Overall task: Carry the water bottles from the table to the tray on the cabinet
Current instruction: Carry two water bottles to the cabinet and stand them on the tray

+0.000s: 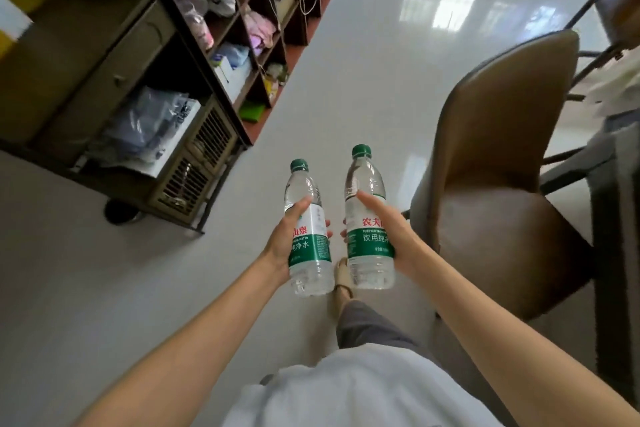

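Note:
I hold two clear water bottles with green caps and green-and-white labels upright in front of me, above the floor. My left hand (282,239) grips the left bottle (308,236) around its label. My right hand (394,236) grips the right bottle (369,218) the same way, thumb along its shoulder. The two bottles stand side by side, a small gap between them. A brown cabinet (104,55) stands at the upper left; its top is mostly out of frame and no tray shows.
Dark open shelves (249,28) packed with bags and boxes run along the left wall. A brown padded chair (502,156) stands close on my right, beside a dark table (609,184). Pale glossy floor (363,62) stretches ahead between them. My foot shows under the bottles.

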Demonstrator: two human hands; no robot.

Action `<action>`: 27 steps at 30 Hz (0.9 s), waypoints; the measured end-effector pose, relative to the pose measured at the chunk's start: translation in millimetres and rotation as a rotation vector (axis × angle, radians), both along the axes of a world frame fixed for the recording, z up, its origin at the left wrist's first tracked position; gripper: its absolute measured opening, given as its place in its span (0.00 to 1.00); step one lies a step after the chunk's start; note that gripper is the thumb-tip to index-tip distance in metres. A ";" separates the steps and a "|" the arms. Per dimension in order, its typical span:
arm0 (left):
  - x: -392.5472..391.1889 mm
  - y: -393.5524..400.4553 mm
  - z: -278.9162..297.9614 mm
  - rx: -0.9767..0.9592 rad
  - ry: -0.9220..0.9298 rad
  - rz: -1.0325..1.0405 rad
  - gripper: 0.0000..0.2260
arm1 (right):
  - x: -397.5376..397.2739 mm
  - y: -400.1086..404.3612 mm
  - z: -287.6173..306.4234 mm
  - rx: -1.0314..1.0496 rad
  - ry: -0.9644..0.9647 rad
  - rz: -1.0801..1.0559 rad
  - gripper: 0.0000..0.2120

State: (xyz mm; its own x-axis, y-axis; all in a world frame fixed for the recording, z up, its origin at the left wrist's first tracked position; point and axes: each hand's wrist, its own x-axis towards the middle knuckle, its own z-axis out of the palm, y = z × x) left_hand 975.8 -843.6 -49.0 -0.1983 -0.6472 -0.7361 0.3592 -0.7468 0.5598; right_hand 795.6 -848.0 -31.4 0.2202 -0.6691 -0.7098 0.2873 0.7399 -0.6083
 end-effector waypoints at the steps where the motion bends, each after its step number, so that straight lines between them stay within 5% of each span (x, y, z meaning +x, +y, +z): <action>1: 0.9 -24.0 0.6 -0.009 -0.007 -0.004 0.25 | 1.5 -26.9 3.0 0.002 -0.030 0.046 0.30; 7: 1.1 -161.6 12.5 -0.077 0.002 0.022 0.28 | 4.6 -186.2 26.2 -0.032 -0.044 0.124 0.26; 15: 11.0 -366.0 -1.2 -0.116 -0.041 0.060 0.31 | -3.7 -393.0 12.5 -0.003 0.063 -0.021 0.24; 27: -14.7 -738.5 24.3 -0.177 -0.136 -0.194 0.18 | -30.6 -673.4 24.6 -0.013 0.095 -0.342 0.19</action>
